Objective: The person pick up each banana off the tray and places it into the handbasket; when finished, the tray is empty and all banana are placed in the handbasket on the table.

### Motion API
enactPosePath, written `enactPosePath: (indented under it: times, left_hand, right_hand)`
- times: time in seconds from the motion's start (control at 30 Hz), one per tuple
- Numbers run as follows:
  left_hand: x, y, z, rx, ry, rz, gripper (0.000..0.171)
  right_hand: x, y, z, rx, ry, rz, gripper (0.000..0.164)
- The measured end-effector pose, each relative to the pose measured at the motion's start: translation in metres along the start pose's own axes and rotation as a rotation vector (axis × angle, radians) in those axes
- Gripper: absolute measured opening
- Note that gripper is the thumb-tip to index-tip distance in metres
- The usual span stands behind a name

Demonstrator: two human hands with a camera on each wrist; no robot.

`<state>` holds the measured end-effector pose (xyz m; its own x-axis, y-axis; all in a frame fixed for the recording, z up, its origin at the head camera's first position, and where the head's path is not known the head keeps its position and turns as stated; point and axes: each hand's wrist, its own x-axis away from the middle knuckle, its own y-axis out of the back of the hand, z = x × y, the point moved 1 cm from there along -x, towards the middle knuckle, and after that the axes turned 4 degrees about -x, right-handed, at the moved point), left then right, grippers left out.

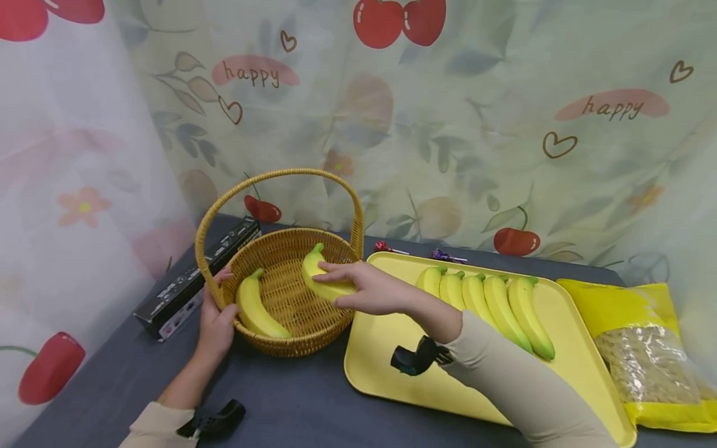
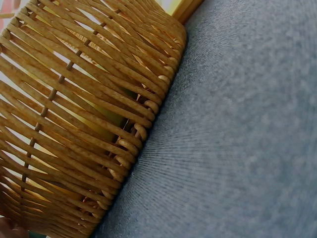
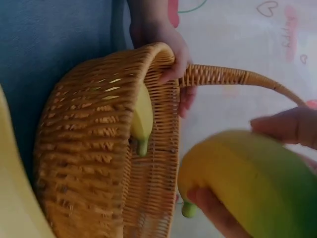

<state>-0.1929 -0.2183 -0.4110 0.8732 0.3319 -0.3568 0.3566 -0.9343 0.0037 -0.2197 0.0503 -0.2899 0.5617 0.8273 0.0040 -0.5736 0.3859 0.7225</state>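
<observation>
Dark table (image 1: pixel 302 401), banana (image 1: pixel 328 290) in right hand (image 1: pixel 370 287)

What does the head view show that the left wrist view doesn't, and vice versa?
Only head: the right hand holding a banana, five bananas in a row, a bag, two lollipops.

Only left wrist: gaps in the wall of the basket, close up, with yellow-green showing through.

Both: the basket and the grey-blue table.

From the head, the wicker basket (image 1: pixel 302 345) and yellow tray (image 1: pixel 381 367) are viewed forward and downward, from above. From the left wrist, the basket's outer wall is seen low, very close, tilted. From the right wrist, a near banana (image 3: pixel 242 173) is faced; basket and left hand (image 1: pixel 216 325) are shared with the head view.
</observation>
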Motion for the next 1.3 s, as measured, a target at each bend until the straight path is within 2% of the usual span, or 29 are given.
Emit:
enactPosePath:
  times: [0.2, 0.47, 0.7, 1.0, 1.3]
  left_hand:
    - [0.000, 0.001, 0.000, 0.005, 0.004, 0.001, 0.051]
    - [0.000, 0.002, 0.001, -0.030, -0.001, -0.003, 0.051]
    - [0.000, 0.002, 0.003, -0.003, -0.028, -0.013, 0.052]
    - [-0.001, 0.001, 0.002, -0.042, -0.015, 0.013, 0.053]
    - [-0.002, 0.001, 0.003, -0.012, 0.004, 0.010, 0.054]
  right_hand:
    - [-0.031, 0.000, 0.000, -0.106, -0.058, 0.035, 0.050]
    - [-0.065, -0.004, 0.002, -0.070, -0.094, 0.094, 0.049]
    - [-0.094, -0.009, 0.002, -0.078, -0.105, 0.187, 0.050]
    - [-0.112, -0.020, -0.009, -0.102, -0.171, 0.242, 0.057]
    - [-0.128, -0.026, -0.015, -0.116, -0.215, 0.278, 0.056]
